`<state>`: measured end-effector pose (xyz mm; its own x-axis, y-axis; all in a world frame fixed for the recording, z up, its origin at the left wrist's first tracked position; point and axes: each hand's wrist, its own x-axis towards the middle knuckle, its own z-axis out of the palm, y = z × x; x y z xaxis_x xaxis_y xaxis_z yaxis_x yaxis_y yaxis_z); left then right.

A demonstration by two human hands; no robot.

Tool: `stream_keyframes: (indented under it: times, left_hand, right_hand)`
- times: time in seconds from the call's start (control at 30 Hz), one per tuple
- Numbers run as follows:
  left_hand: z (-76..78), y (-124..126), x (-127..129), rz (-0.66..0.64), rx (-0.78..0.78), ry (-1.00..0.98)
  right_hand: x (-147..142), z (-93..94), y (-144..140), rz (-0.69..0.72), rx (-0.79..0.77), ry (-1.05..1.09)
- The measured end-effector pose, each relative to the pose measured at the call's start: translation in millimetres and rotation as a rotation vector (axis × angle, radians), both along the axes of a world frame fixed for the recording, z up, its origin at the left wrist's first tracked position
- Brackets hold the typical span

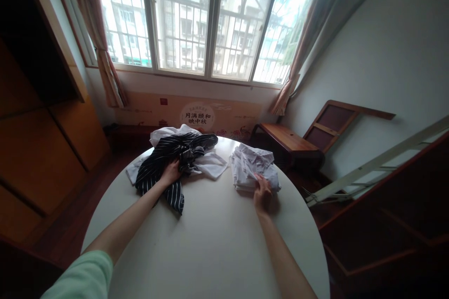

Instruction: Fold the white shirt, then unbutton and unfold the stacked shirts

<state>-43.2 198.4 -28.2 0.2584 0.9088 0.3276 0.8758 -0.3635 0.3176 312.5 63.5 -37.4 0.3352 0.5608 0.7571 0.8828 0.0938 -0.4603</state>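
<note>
My left hand (171, 173) grips a black garment with white stripes (154, 163), its fingertips partly hidden in the cloth. The striped garment lies crumpled over a loose heap of white clothes (210, 164), one end trailing toward me on the round white table (196, 247). To the right is a stack of folded white shirts (245, 168), with a collar showing on top. At the stack's near edge, my right hand (263, 191) has its fingers bent and closed on the top shirt.
A barred window (210, 23) with tied curtains (108, 74) is beyond the table. Behind it stands a printed banner board (228, 112). A wooden bench (287, 138) is at the back right, near a pale metal ladder-like frame (372, 163). Wooden cabinets (52, 159) line the left.
</note>
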Motion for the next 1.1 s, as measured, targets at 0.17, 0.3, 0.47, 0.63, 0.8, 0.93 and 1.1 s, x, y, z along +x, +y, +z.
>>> stream_keyframes:
  times: [0.17,0.3,0.47,0.63,0.8,0.93,1.1]
  left_hand:
    - [1.1,-43,6,-0.020,0.105,-0.144]
    - [6.5,-89,10,-0.319,0.105,-0.124]
    - [2.3,-117,11,-0.496,0.026,-0.164]
    - [5.7,-119,8,-0.355,0.058,-0.430]
    - [12.6,-120,4,-0.238,0.009,-0.528]
    - [14.0,-120,6,-0.343,-0.055,-0.350]
    - [14.2,-132,17,-0.378,0.115,-0.230]
  right_hand:
    - [-1,2.7,-1,0.008,-0.011,0.037]
    - [0,5.9,3,0.018,0.031,0.114]
    - [-33,35.5,-24,0.073,0.100,0.251]
    - [-94,80.5,-89,0.575,-0.294,0.134]
    - [-109,70.1,-94,0.594,-0.472,0.187]
    - [-110,31.4,-78,0.551,-0.440,0.092]
    - [-116,18.2,-79,0.518,-0.376,0.026]
